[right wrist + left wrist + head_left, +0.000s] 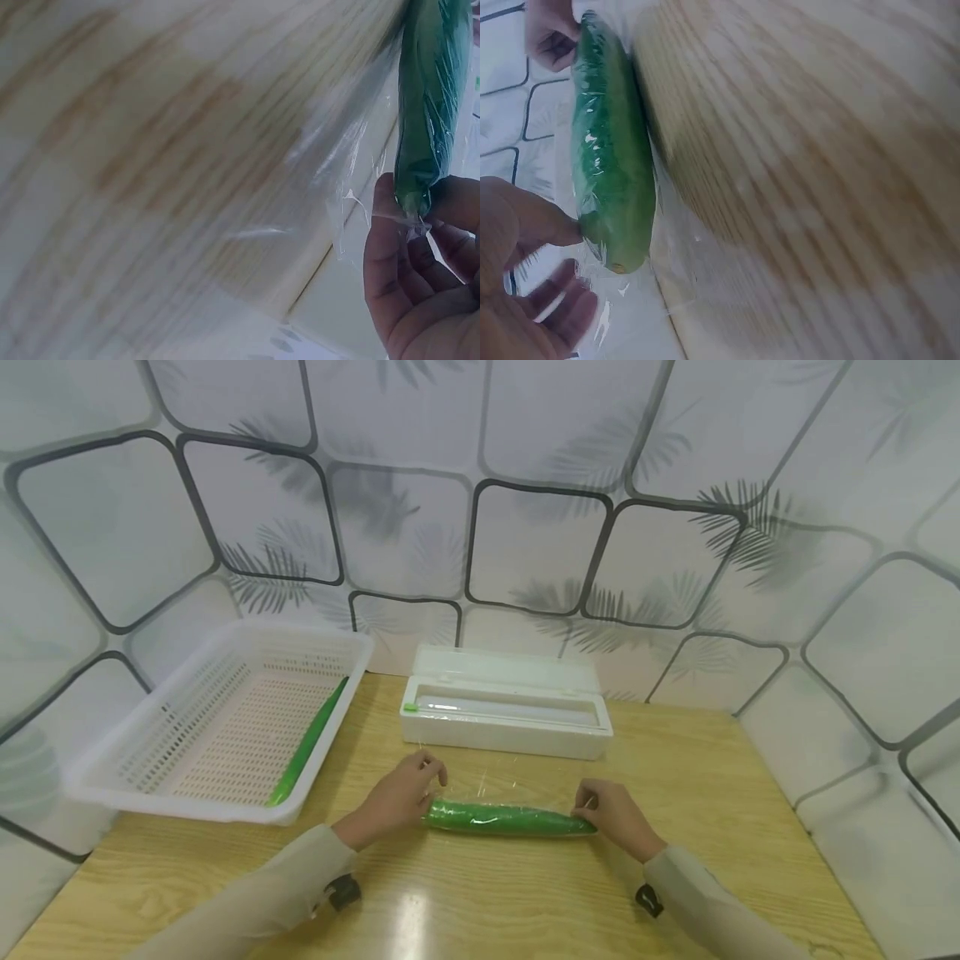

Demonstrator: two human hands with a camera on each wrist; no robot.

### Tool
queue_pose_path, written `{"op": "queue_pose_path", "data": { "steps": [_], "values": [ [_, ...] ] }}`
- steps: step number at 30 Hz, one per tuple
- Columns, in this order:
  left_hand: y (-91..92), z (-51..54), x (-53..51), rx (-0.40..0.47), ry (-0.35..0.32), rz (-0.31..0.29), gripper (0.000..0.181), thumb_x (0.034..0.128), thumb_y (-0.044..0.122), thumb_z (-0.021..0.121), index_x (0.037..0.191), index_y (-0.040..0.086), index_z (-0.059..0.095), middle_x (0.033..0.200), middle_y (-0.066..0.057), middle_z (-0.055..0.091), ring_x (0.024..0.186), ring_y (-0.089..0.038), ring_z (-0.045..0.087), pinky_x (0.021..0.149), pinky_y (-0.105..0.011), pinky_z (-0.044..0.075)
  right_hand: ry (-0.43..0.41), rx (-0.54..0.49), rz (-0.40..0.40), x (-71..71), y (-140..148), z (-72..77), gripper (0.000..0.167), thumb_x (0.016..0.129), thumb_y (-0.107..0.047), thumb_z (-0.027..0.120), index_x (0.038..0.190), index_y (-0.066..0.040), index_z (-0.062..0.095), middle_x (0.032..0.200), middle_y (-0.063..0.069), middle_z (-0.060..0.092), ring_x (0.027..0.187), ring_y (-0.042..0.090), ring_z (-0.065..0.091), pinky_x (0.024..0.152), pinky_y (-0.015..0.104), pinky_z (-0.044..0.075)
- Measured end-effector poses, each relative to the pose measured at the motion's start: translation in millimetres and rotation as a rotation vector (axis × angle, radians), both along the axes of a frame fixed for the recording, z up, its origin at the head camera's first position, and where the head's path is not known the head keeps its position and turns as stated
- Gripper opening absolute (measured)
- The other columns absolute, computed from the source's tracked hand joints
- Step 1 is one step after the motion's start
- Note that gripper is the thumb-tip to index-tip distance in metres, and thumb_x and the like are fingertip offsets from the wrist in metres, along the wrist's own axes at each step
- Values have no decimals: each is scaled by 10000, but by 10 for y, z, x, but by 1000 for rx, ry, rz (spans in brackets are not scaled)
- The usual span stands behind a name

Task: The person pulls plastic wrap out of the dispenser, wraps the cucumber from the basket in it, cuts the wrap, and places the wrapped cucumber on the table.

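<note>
A green cucumber [510,819] lies across the table, wrapped in clear cling film [682,262] that shines along its skin. Loose film spreads past its ends. At the cucumber's left end is my left hand [400,795]; its thumb touches the wrapped skin in the left wrist view, while the other fingers stand apart, loosely bent. My right hand [613,814] pinches the film at the narrow right tip between thumb and fingers. Bunched film [416,225] shows there in the right wrist view.
Behind the cucumber stands a white cling film box [506,739], lid up, with a roll inside and a green slider [410,707] at its left. A white plastic basket [97,789] at left holds another cucumber [309,743]. A patterned wall closes off the back.
</note>
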State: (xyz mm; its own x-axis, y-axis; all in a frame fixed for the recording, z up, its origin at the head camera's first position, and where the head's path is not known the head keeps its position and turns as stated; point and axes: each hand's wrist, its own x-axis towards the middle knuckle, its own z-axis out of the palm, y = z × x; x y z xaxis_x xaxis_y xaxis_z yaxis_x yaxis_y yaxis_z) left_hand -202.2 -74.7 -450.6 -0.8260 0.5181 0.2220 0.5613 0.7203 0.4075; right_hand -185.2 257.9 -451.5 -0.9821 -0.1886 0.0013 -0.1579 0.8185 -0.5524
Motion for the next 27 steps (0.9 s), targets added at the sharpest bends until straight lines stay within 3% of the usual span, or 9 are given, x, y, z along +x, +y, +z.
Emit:
{"op": "queue_pose_path", "data": {
  "steps": [2, 4, 8, 12, 17, 21, 27],
  "values": [
    [10, -13, -8, -51, 123, -94, 308, 757, -104, 633, 924, 154, 611, 1030, -48, 558, 857, -142, 516, 647, -204, 483, -4, -1, 3, -6, 4, 0, 149, 774, -47, 721, 733, -109, 592, 753, -24, 644, 678, 64, 583, 587, 162, 492],
    [21, -20, -8, -84, 206, -187, 340, 745, -127, 636, 929, 158, 630, 1005, -36, 575, 882, -150, 540, 698, -212, 507, -10, 3, 5, -14, 7, -3, 146, 779, -55, 720, 735, -110, 592, 738, -31, 628, 668, 70, 560, 582, 168, 477],
    [41, -3, 30, -177, 254, -304, 335, 765, -94, 648, 1005, 139, 632, 960, -18, 629, 848, -137, 608, 729, -204, 535, -39, 11, 1, -32, 25, -25, 122, 796, -80, 709, 752, -114, 600, 724, -38, 597, 670, 79, 519, 593, 184, 452],
    [54, 40, 80, -258, 187, -293, 346, 791, -43, 651, 1085, 137, 614, 1007, -25, 648, 873, -133, 636, 746, -221, 549, -58, 14, -4, -43, 81, -56, 105, 811, -107, 699, 759, -105, 608, 735, -26, 598, 693, 84, 524, 628, 202, 458],
    [61, 22, 70, -273, 91, -269, 242, 891, 175, 616, 1128, 131, 612, 1048, -15, 640, 906, -113, 623, 776, -245, 545, -90, 21, -29, -45, 148, -60, 111, 833, -152, 684, 764, -95, 618, 740, -8, 604, 693, 101, 531, 633, 235, 467],
    [47, 0, 48, -255, 84, -302, 336, 886, 326, 620, 1150, 119, 597, 1051, -10, 631, 903, -97, 614, 783, -227, 540, -119, 11, -56, -58, 196, -71, 150, 855, -193, 664, 765, -83, 616, 733, 3, 599, 684, 115, 523, 624, 251, 457],
    [36, -4, 44, -250, 88, -311, 360, 860, 303, 648, 1165, 118, 594, 1047, -8, 624, 903, -94, 612, 785, -209, 538, -236, -63, -91, -105, 338, -107, 268, 904, -278, 604, 780, -41, 615, 719, 21, 586, 672, 133, 506, 598, 252, 449]
  ]
}}
